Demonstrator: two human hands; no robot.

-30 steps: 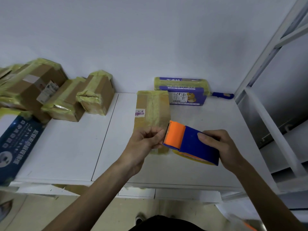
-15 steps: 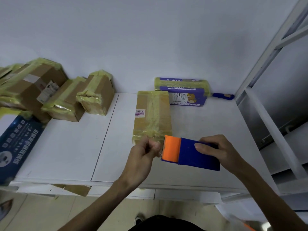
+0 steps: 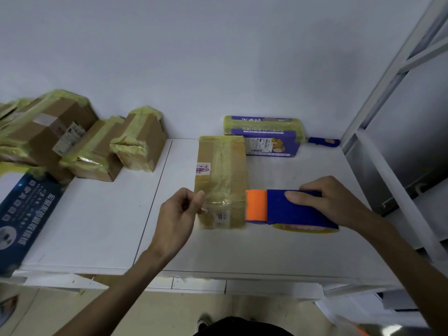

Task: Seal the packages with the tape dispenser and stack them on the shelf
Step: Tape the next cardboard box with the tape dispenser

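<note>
Head view: left hand (image 3: 179,214) pinches the tape end (image 3: 202,210) at the near left corner of the cardboard package (image 3: 221,166) on the white table (image 3: 109,226); right hand (image 3: 327,200) grips the tape dispenser (image 3: 291,210) just right of it; best to keep that tape taut and lay it flat.

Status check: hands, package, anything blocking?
Left hand pinches tape end; right hand grips tape dispenser. Tape stretched over near end of brown package, flat on table. Nothing in the path; other packages stand apart.

Left grip (image 3: 180,214), right grip (image 3: 324,200) (seemingly) curled
</note>
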